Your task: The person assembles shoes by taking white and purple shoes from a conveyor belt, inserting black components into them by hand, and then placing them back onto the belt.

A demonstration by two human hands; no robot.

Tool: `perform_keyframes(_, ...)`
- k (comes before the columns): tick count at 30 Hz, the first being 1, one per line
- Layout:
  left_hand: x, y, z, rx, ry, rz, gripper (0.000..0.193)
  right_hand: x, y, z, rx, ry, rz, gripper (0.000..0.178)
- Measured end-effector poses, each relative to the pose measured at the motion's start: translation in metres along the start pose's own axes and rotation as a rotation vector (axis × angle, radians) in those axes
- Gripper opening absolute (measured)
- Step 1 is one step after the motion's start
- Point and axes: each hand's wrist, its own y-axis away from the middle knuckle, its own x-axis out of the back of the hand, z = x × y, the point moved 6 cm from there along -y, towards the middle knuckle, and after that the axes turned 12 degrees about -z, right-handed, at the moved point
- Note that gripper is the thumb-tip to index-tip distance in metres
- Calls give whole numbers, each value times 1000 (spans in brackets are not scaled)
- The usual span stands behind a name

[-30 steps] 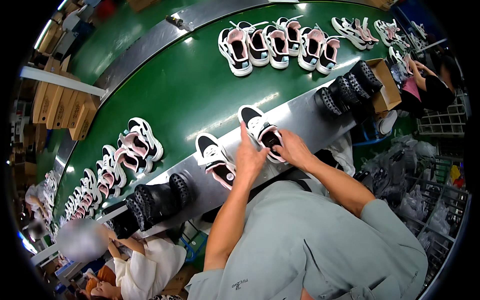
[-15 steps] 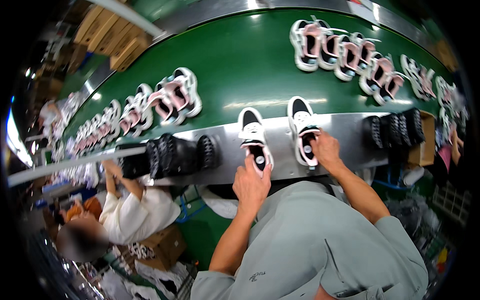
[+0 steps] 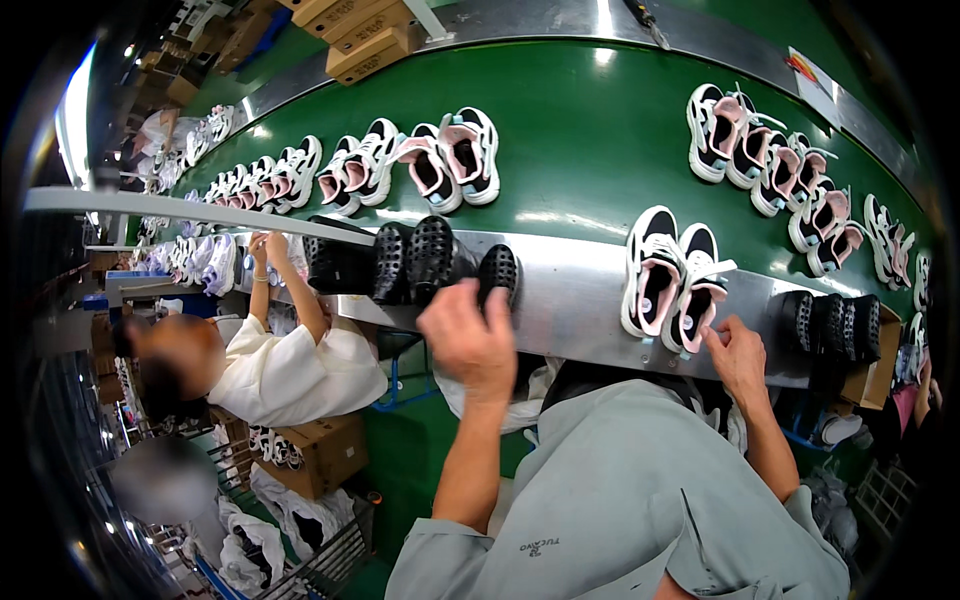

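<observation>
Two white-and-black sneakers with pink linings stand side by side on the metal edge before me: the left sneaker (image 3: 655,275) and the right sneaker (image 3: 694,290). Their toes point away from me. My right hand (image 3: 737,358) is at the right sneaker's heel, thumb against it and fingers loosely bent, not wrapped round it. Slightly blurred, my left hand (image 3: 468,340) has its fingers apart, just in front of a black studded block (image 3: 497,274). Whether it touches that block I cannot tell. Further black studded blocks (image 3: 430,258) stand to its left.
Sneaker pairs stand on the green table (image 3: 590,140), at left (image 3: 462,158) and right (image 3: 720,132). More black blocks (image 3: 830,325) and a cardboard box (image 3: 875,355) are at right. A pale bar (image 3: 200,205) crosses the left side. A co-worker in white (image 3: 290,380) sits at left.
The two sneakers, earlier apart with a hand on each, now stand together. My left hand has let go and moved left to the black blocks. The view has shifted left.
</observation>
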Motion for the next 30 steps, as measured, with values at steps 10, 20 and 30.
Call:
perform_keyframes(10, 28, -18, -27, -14, 54, 204, 36, -25, 12, -112, 424, -508, -67, 32)
perform_keyframes(20, -67, -1, 82, -14, 1006, -502, 35, -45, 23, -114, 109, -1365, -723, 32)
perform_keyframes(30, -180, 39, 117, 313, 1256, -883, 22, 13, 44, -76, 337, -89, -222, 53)
